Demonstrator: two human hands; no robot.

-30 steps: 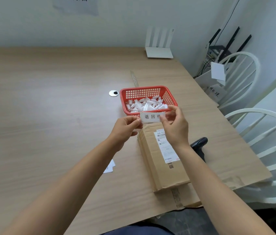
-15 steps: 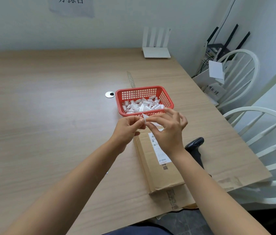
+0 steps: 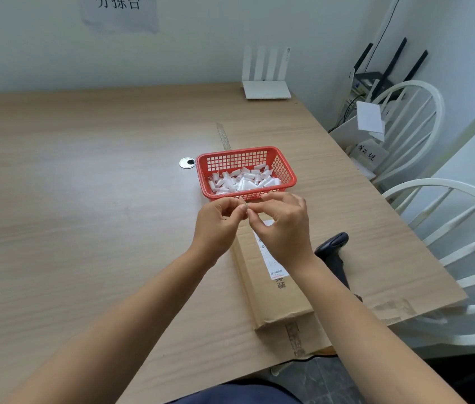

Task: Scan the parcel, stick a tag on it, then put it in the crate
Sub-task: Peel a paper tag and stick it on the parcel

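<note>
Tagging step in hand: left hand and right hand grip pinching a tiny tag above the parcel. Next, probably: peel, press onto cardboard.

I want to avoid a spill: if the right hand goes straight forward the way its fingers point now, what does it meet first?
Probably the left hand: the right hand points left and slightly forward, fingertips almost touching it. The red basket lies just beyond; depth is unclear.
</note>
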